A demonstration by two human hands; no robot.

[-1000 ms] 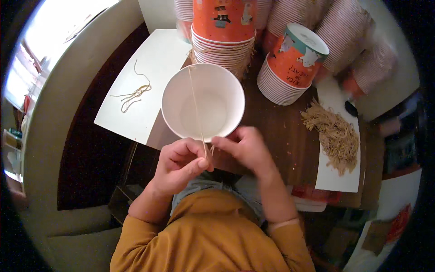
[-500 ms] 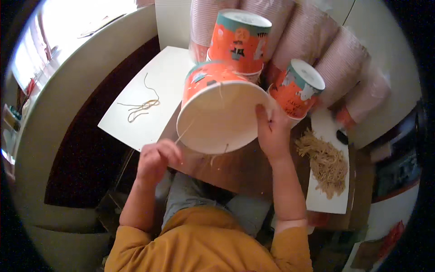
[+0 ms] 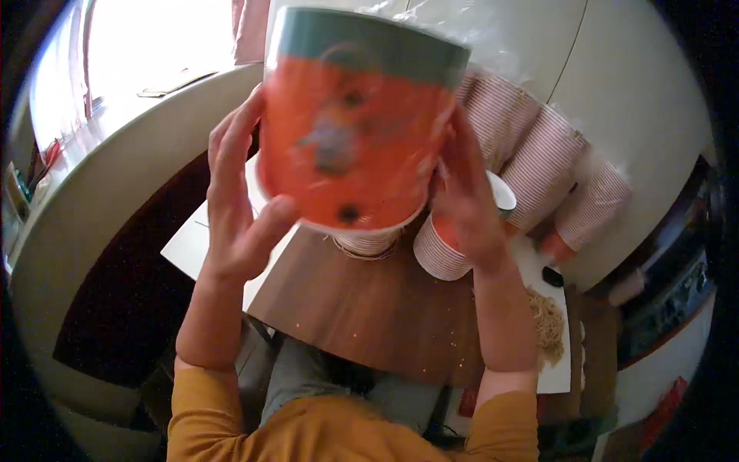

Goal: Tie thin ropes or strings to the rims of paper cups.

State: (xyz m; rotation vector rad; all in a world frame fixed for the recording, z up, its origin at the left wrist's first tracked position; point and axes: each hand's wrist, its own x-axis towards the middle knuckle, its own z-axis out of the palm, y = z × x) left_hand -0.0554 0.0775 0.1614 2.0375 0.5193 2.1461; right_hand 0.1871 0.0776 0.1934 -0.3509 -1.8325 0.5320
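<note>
Orange paper bucket [image 3: 358, 127] with teal rim now raised close to the camera, blurred, held between both palms; left hand [image 3: 235, 204] spread open against its left wall, right hand [image 3: 469, 196] pressed on its right wall; a second ago it lay mouth-up on the wooden table [image 3: 369, 308], so work has moved to its outside; counted: one bucket held, two cup stacks [image 3: 439, 254] visible beneath, one fibre heap [image 3: 548, 327] far right.

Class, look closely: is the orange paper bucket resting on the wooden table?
No: both the left hand and right hand hold the orange paper bucket above the wooden table.
</note>
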